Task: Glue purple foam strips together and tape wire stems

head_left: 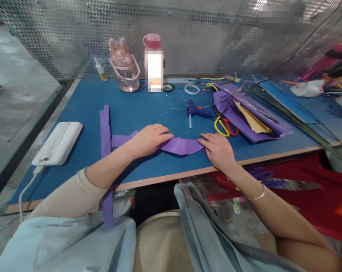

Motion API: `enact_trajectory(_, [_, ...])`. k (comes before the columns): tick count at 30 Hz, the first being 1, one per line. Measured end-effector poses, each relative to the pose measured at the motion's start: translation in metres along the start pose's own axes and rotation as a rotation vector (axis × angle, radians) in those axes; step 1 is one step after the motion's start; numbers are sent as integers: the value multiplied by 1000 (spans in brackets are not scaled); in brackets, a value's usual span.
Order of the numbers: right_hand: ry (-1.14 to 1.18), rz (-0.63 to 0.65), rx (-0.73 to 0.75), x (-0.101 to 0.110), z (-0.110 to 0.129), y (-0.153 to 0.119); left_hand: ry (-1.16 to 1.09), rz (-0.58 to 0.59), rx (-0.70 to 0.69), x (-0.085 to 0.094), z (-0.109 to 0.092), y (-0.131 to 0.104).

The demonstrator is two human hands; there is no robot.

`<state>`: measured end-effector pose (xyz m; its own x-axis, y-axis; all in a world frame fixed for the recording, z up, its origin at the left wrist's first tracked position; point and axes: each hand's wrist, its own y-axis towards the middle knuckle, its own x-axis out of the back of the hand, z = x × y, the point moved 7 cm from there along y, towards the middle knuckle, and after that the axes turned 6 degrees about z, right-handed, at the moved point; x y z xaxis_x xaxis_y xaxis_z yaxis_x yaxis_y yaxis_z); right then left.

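A purple crepe paper strip [184, 146] stretches sideways near the front edge of the blue table. My left hand [151, 139] lies over its middle part, fingers bent together and pressing on it. At the strip's right end, my right hand [219, 150] grips the paper between thumb and fingers; the thumb is mostly hidden. Beyond my left wrist the strip runs on to the left. There a second, longer purple strip [105, 130] lies crosswise, passing under my left forearm and hanging over the table edge.
Behind my hands lie a blue glue gun [197, 110] and yellow-and-red scissors [226, 126]. Purple paper sheets [230, 109] and dark green stems [298, 126] cover the right side. A white power bank [57, 143] sits left; a clear bottle [126, 71] and pink bottle [153, 43] stand behind.
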<state>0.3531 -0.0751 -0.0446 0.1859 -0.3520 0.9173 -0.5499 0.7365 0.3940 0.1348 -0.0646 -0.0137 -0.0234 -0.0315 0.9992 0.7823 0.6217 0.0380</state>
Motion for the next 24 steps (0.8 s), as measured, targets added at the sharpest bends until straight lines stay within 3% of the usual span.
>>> enact_trajectory(2, [-7,-3,-26,2,-1,0,42,23,38,-1,4,2])
enact_trajectory(7, [-11,7,-57,3,-2,-1,216,157,541,-7,46,-22])
enact_trajectory(9, [14,40,-16,-1,0,1,220,165,627,-8,54,-31])
enact_trajectory(12, [66,63,15,-5,-1,3,73,191,526,-14,53,-30])
enact_trajectory(17, [75,64,22,-2,-5,3,-199,114,145,-8,27,-12])
enact_trajectory(19, [48,95,61,0,-5,1,-172,111,147,-7,25,-11])
enact_trajectory(24, [31,143,96,7,-9,-4,-30,244,340,-14,33,-21])
